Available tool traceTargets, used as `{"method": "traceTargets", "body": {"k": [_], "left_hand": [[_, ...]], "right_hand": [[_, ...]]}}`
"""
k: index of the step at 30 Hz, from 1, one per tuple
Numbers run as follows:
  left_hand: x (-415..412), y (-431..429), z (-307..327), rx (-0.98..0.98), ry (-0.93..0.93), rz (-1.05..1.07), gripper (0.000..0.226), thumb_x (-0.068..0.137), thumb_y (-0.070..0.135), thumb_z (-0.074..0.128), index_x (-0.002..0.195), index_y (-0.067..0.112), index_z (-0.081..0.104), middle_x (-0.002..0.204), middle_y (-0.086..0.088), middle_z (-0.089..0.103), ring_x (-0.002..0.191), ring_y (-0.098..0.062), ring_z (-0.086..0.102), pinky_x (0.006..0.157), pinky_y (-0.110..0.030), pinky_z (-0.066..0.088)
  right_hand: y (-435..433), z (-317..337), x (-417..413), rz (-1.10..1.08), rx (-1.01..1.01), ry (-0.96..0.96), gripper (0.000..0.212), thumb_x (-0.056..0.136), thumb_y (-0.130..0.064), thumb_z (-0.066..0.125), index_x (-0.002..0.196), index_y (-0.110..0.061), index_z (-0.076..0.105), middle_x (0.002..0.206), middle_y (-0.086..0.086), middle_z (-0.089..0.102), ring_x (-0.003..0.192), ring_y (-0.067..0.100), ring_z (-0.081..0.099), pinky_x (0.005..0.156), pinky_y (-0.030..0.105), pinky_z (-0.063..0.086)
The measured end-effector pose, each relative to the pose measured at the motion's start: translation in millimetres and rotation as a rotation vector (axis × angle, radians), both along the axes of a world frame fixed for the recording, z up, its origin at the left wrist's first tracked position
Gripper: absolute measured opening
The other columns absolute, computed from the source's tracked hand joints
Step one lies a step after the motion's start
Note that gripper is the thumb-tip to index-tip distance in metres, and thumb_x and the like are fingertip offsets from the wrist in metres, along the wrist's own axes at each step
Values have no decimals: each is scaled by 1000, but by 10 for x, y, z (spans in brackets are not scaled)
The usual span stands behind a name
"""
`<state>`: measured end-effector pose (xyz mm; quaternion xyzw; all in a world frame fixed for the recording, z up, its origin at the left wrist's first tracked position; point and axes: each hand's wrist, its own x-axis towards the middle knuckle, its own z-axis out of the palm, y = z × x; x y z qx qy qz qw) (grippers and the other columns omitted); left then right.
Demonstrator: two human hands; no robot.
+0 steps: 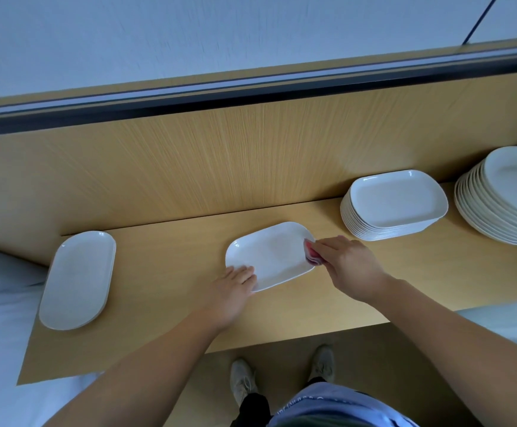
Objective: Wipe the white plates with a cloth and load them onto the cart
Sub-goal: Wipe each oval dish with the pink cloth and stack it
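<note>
**Wiping under way at the wooden counter**

A white rounded-rectangular plate (pixel 271 255) lies flat on the pale wooden counter (pixel 170 303), right in front of the person. The left hand (pixel 235 288) presses down on the plate's near-left corner, fingers spread flat over the rim, steadying it rather than gripping. The right hand (pixel 348 263) is closed around a bunched red-and-pink cloth (pixel 312 255), which touches the plate's right edge. This looks like the wiping step, caught at the rim; I'd guess the face of the plate needs a pass or has just had one, though nothing here settles which

Next, to my eye, the cloth should sweep across the dish while the left hand keeps it from sliding on the smooth wood. Then the plate has to be lifted and carried to the cart, which I cannot see from here

To the right stands a tall stack of white rectangular plates (pixel 394 206), and beyond it a second stack of white oval plates (pixel 502 198), leaning somewhat. At the left end sits a short pile of white long oval plates (pixel 78 280), overhanging the counter's edge towards a white surface below

The counter backs onto a panel of the same wood, topped by a dark rail, with a plain pale wall above. The person's light shoes show on the floor beneath
</note>
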<state>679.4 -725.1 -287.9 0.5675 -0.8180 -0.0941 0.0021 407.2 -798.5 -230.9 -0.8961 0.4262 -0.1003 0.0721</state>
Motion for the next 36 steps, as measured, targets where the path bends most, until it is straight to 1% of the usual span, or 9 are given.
{"method": "traceTargets", "body": {"k": [3,6,8,11,16,20,27,32,36], "left_hand": [[0,-42,139,51,114,32,19,91,23,46,90,17,64,106,4,65,91,-18,65,75,-27,51],[-48,-144,464,112,111,164,29,104,23,38,125,14,56,127,1,59,106,-25,58,80,-32,44],[-84,-220,671,121,112,256,34,105,26,34,132,12,50,125,-5,59,104,-28,56,76,-32,37],[-118,-296,903,105,169,326,36,105,29,32,133,10,47,111,-15,62,96,-34,54,70,-32,30],[-151,-328,1076,128,366,418,33,104,34,33,125,14,49,99,-7,59,88,-25,49,75,-33,41],[-168,-344,1063,120,470,458,29,103,32,37,115,12,54,89,-5,57,81,-22,49,65,-30,34],[-77,-422,989,216,581,561,29,104,29,36,121,14,54,98,-2,64,90,-20,59,76,-32,45],[77,-514,928,535,606,621,48,95,36,51,140,22,39,124,6,57,104,-15,57,81,-30,48],[121,-557,870,526,608,636,37,86,23,64,119,17,49,107,-1,61,90,-17,59,72,-30,49]], "right_hand": [[-58,142,21,31,-131,-97,42,68,7,71,106,-11,69,96,0,70,81,28,65,70,34,53],[-137,263,80,58,-200,-176,41,71,9,69,107,-9,68,101,0,69,88,26,65,76,36,51],[-198,356,115,76,-221,-208,38,77,8,64,110,-10,67,106,-1,68,94,23,63,82,37,50],[-289,509,162,110,-253,-238,42,81,3,54,118,-11,64,113,-1,66,101,23,63,84,38,51],[-366,659,199,129,-286,-237,47,81,-1,53,126,-14,59,119,1,64,105,25,62,76,41,53],[-344,603,192,150,-280,-208,45,81,-5,52,124,-15,57,120,2,65,103,29,64,73,40,52],[-330,389,200,167,-190,-169,49,79,-2,64,126,-14,59,122,2,65,109,27,62,88,43,51],[-357,301,310,177,-151,-120,56,70,-1,75,123,-15,64,117,-1,66,103,24,64,83,35,49],[-413,242,471,216,-125,-73,61,67,0,75,125,-15,63,120,-1,66,106,22,64,84,36,50]]}}
